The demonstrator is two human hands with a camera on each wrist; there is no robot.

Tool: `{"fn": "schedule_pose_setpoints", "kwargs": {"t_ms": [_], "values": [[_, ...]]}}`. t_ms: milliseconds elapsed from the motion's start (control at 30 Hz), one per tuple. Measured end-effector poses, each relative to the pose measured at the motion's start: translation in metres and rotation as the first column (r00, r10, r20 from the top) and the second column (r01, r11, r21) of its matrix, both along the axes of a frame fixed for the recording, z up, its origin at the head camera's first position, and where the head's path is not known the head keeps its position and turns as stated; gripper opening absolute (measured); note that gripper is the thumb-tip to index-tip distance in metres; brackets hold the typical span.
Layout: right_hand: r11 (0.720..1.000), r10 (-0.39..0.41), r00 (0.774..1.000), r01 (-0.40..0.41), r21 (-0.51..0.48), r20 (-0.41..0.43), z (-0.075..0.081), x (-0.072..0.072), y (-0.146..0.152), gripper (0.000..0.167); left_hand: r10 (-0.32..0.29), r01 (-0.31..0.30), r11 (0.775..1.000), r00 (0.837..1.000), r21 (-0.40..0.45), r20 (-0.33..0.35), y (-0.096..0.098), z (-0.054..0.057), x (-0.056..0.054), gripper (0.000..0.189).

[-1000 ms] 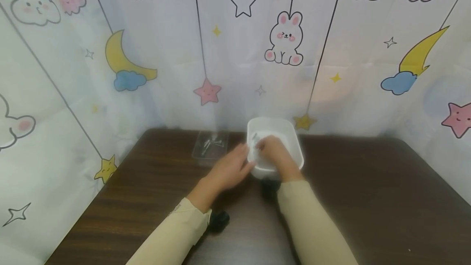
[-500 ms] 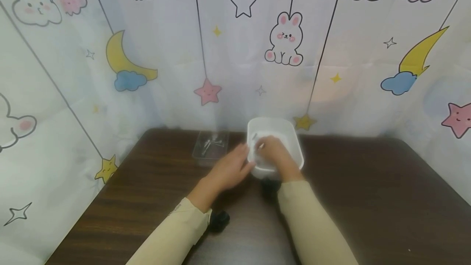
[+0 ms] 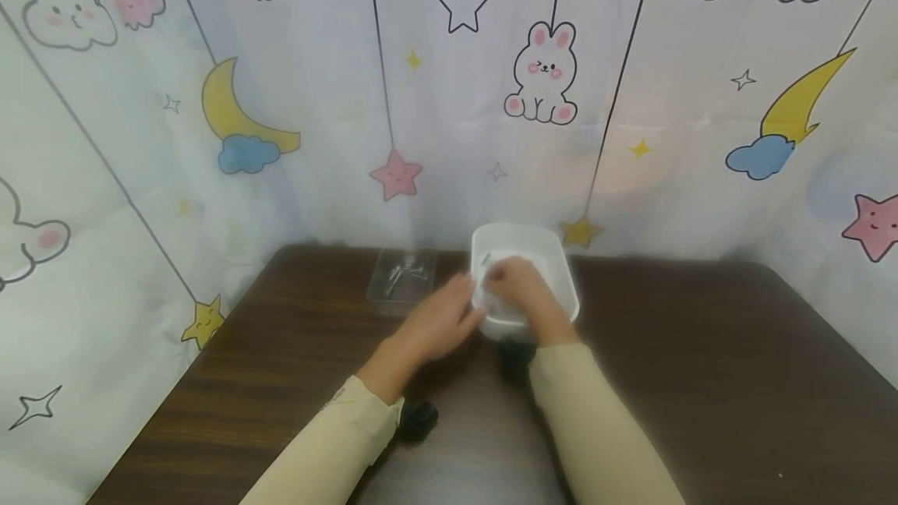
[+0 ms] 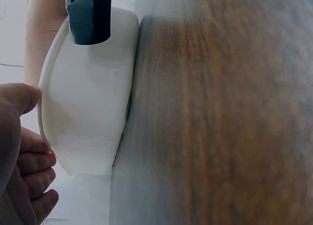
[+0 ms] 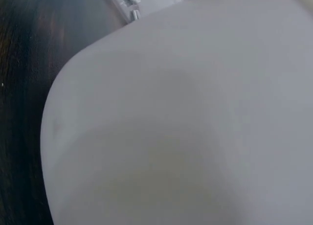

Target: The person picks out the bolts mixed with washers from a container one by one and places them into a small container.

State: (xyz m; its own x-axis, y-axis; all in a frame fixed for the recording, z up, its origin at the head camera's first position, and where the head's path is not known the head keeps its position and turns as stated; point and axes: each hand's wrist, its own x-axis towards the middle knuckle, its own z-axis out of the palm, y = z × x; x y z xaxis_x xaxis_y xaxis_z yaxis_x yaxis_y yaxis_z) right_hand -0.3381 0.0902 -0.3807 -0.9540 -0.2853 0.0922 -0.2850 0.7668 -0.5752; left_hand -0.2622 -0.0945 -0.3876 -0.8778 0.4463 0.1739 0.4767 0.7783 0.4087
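A white plastic tub (image 3: 508,330) stands at the back middle of the table. My left hand (image 3: 435,322) lies against its left side; the left wrist view shows the thumb (image 4: 22,95) at the rim and the fingertips close beside it. Inside the tub, my right hand (image 3: 522,287) has bent fingers over the left half, blurred; I cannot tell what is between them. A small greenish piece (image 3: 486,259) shows past the fingers. Mostly the tub's white wall (image 5: 146,112) fills the right wrist view, hiding the right fingers.
Left of the tub sits a clear plastic box (image 3: 379,304) with several slim metal pieces like screws (image 3: 403,275), also partly visible as silver pieces (image 5: 132,0) in the right wrist view. A patterned curtain (image 3: 456,115) hangs behind the dark wooden table (image 3: 666,349).
The right hand's fingers have shifted slightly inside the tub. A pale bit seen at them half a second ago no longer shows. The left hand, tub and clear box stay in place.
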Motion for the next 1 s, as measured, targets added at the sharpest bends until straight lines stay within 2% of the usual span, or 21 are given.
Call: {"fn": "schedule_pose_setpoints", "kwargs": {"t_ms": [267,533,733,1000], "values": [[1.0,0.025,0.992,-0.027,-0.011,-0.124,0.002,0.0,0.0,0.021,-0.002,0.001,1.0,1.0,-0.011,-0.018,0.0,-0.003,-0.003,0.064],[0.997,0.019,0.983,-0.033,-0.076,-0.185,0.009,0.003,-0.003,0.021,-0.014,0.014,1.0,0.999,-0.01,-0.04,-0.003,0.004,0.0,0.065],[0.991,0.005,0.984,-0.029,-0.132,-0.177,0.018,0.009,-0.007,0.023,0.015,-0.017,0.999,0.999,-0.028,-0.05,-0.015,0.008,0.001,0.067],[0.985,-0.002,0.968,-0.041,-0.169,-0.251,0.029,0.015,-0.016,0.019,0.058,-0.059,0.998,0.995,-0.013,-0.082,-0.039,0.013,-0.001,0.065]]}}
